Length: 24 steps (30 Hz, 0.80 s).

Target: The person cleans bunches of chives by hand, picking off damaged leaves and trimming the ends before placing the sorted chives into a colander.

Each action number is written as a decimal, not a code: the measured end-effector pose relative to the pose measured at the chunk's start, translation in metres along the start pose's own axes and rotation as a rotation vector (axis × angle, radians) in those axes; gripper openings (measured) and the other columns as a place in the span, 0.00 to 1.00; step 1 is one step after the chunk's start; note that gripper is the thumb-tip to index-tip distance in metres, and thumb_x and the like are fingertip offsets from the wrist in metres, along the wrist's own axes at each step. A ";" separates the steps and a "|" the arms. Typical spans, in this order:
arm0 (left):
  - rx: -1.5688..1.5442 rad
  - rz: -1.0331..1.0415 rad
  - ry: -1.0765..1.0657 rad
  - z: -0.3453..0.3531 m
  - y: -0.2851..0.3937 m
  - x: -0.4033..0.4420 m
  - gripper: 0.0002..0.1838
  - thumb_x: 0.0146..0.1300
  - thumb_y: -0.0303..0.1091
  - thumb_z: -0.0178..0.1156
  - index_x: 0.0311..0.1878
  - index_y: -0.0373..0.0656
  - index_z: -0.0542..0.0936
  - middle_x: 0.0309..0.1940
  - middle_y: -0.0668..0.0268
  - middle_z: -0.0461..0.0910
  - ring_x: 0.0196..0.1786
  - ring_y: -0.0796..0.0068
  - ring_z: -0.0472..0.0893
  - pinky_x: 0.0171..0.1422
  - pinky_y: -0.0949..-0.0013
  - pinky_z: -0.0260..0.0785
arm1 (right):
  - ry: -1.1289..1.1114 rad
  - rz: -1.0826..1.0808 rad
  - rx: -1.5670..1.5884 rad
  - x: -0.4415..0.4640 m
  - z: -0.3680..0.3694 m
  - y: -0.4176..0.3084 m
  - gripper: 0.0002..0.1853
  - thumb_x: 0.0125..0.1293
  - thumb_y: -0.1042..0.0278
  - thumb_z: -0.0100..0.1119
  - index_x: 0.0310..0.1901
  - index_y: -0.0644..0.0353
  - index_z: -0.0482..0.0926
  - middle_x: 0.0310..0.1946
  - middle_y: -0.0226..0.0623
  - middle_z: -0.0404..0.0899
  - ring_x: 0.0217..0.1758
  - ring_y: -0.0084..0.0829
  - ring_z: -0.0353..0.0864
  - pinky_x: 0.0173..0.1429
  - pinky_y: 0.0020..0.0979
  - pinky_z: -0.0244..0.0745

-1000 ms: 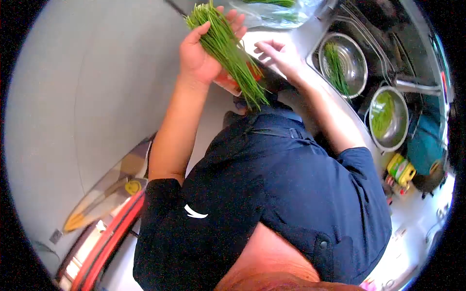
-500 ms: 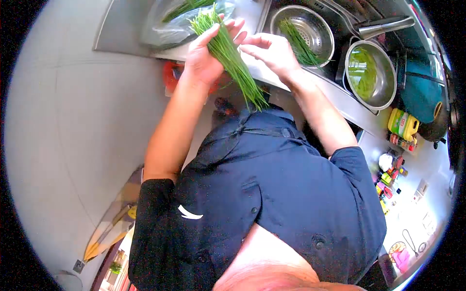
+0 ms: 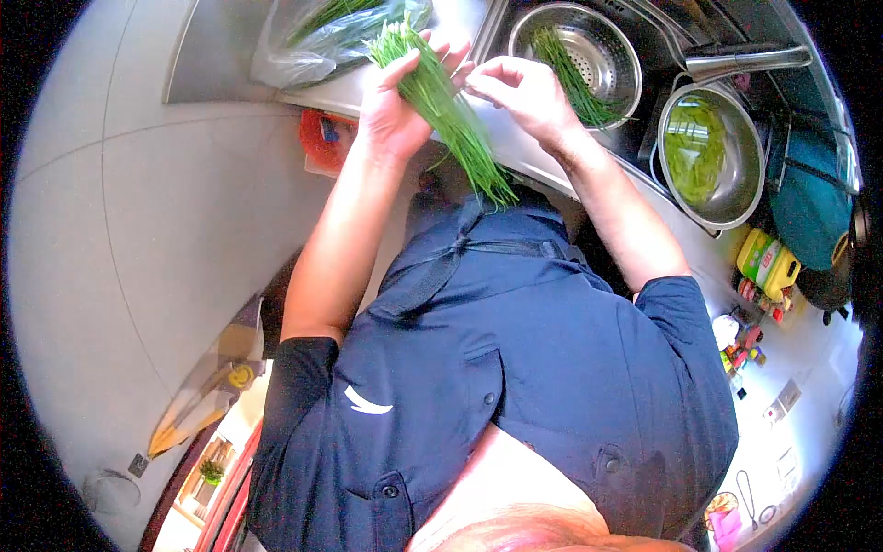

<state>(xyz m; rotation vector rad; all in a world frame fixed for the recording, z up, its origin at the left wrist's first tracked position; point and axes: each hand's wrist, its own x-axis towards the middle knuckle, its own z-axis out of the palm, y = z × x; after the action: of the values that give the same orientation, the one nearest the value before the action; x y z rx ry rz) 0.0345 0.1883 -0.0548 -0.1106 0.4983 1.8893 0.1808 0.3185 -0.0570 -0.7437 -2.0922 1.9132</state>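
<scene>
A bunch of long green chives (image 3: 451, 124) lies across the palm of my left hand (image 3: 391, 115). My left thumb is over the bunch, and its far ends hang toward my apron. Beside it, my right hand (image 3: 529, 97) has its thumb and index finger pinched together close to the left fingertips. Whatever is between them is too small to make out. Just past the right hand, a steel colander (image 3: 609, 60) holds more chives (image 3: 568, 78).
A steel basin (image 3: 741, 198) of water with green pieces stands right of the colander, below a metal tap (image 3: 750, 61). A clear plastic bag (image 3: 345, 51) with greens lies on the counter at the left. Below it is a red container (image 3: 322, 138). A yellow bottle (image 3: 768, 262) stands far right.
The view has shifted slightly. My right thumb and fingers have come closer together, near the left fingertips. My left hand keeps hold of the chives.
</scene>
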 end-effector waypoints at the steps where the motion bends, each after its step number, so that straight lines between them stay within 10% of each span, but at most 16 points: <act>1: -0.016 -0.008 0.009 -0.003 0.001 0.000 0.15 0.66 0.29 0.58 0.55 0.39 0.77 0.50 0.52 0.82 0.69 0.47 0.71 0.77 0.39 0.58 | 0.012 0.027 0.014 0.000 0.001 0.000 0.15 0.66 0.57 0.65 0.44 0.60 0.87 0.38 0.32 0.87 0.43 0.21 0.84 0.54 0.29 0.78; 14: 0.018 -0.182 -0.023 -0.026 0.029 -0.010 0.18 0.68 0.32 0.58 0.55 0.27 0.75 0.51 0.47 0.80 0.61 0.48 0.77 0.72 0.41 0.66 | 0.183 0.060 0.050 -0.010 0.039 -0.012 0.10 0.68 0.63 0.63 0.43 0.60 0.84 0.35 0.29 0.86 0.35 0.15 0.77 0.40 0.20 0.70; 24: -0.035 -0.138 -0.043 -0.034 0.038 -0.014 0.16 0.67 0.25 0.56 0.57 0.40 0.72 0.44 0.53 0.82 0.61 0.47 0.78 0.74 0.41 0.64 | 0.238 0.024 -0.034 -0.007 0.053 -0.008 0.13 0.65 0.60 0.67 0.42 0.61 0.85 0.35 0.32 0.87 0.36 0.18 0.83 0.42 0.25 0.77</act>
<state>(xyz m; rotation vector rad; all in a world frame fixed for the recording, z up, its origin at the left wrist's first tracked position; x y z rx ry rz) -0.0005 0.1521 -0.0704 -0.1237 0.4179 1.7620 0.1595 0.2693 -0.0553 -0.9560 -1.9818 1.7092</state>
